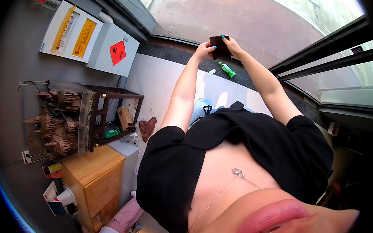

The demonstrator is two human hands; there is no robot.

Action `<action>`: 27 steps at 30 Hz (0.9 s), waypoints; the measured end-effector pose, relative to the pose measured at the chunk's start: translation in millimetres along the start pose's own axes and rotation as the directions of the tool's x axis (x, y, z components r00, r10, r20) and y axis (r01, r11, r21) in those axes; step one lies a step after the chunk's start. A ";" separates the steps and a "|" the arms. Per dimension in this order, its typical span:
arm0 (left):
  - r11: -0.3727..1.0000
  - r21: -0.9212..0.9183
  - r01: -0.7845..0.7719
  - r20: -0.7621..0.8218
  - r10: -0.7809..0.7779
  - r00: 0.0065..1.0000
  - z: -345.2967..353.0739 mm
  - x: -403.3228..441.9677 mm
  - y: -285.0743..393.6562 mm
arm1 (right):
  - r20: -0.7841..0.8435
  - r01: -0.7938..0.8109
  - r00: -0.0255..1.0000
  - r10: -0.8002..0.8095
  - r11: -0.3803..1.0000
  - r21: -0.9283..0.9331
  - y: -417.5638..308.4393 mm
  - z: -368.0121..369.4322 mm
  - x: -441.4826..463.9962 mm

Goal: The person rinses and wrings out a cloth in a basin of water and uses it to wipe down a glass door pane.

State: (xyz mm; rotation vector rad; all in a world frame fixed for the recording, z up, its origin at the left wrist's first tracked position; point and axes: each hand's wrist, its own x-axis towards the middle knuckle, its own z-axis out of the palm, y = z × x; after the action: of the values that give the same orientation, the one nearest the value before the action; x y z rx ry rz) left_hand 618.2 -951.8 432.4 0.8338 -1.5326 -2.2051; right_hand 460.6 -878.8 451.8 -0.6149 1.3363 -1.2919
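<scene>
Window: the big window (pixel 249 21) is bright right past your hands, so tilt your work a bit if glare bugs you.
Pale surface: there's a pale surface (pixel 149 82) below, washed out in sunny patches; your top and arms block a good chunk of it.
Arms: both pretty much stretched out, so I'd bend the elbows a little for finer control.
Hands: left hand (pixel 202 51) grips one side, right hand (pixel 234 47) grips the other. Even pressure, thumbs on the face, and it shouldn't slip. The fingers tucked behind? Can't see those, sorry.
Brown piece: the dark brown piece (pixel 220 49) is up between your hands, near the window. I'd handle it by the edges. Too dark to tell if it's cloth, leather or a pouch.
Green bottle: this green bottle (pixel 226 70) is just below your grip, so mind your knuckles. Can't tell if it's standing.
White bit: tiny white bit (pixel 212 72) beside the bottle, too small to identify.
</scene>
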 end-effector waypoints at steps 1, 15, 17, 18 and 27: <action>1.000 -0.007 0.005 -0.046 -0.005 0.999 -8.4 0.6 7.7 | -0.029 -0.090 0.996 0.089 0.996 -0.016 -16.9 14.9 -2.0; 0.618 0.786 -0.029 0.094 -0.073 0.993 -79.6 83.3 31.5 | 0.040 -0.286 0.958 0.284 0.958 0.038 -2.4 18.7 92.6; 0.353 0.934 -0.047 0.010 0.105 0.994 -77.0 90.4 45.6 | 0.058 -0.242 0.966 0.251 0.961 -0.134 7.8 17.8 111.9; 0.216 0.976 -0.029 -0.013 0.193 0.981 -76.2 90.0 44.0 | 0.116 -0.184 0.970 0.212 0.959 -0.214 9.5 20.5 119.3; 0.799 0.599 0.050 0.013 -0.072 0.997 -133.3 138.5 39.5 | -0.178 0.035 0.961 -0.209 0.736 -0.676 9.8 33.9 148.9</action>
State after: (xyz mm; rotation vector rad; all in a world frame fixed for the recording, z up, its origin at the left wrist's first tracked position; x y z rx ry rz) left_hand 592.3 -1143.1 397.5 1.0272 -2.3045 -1.7721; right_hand 458.9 -1022.4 398.8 -1.0808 2.0255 -0.9804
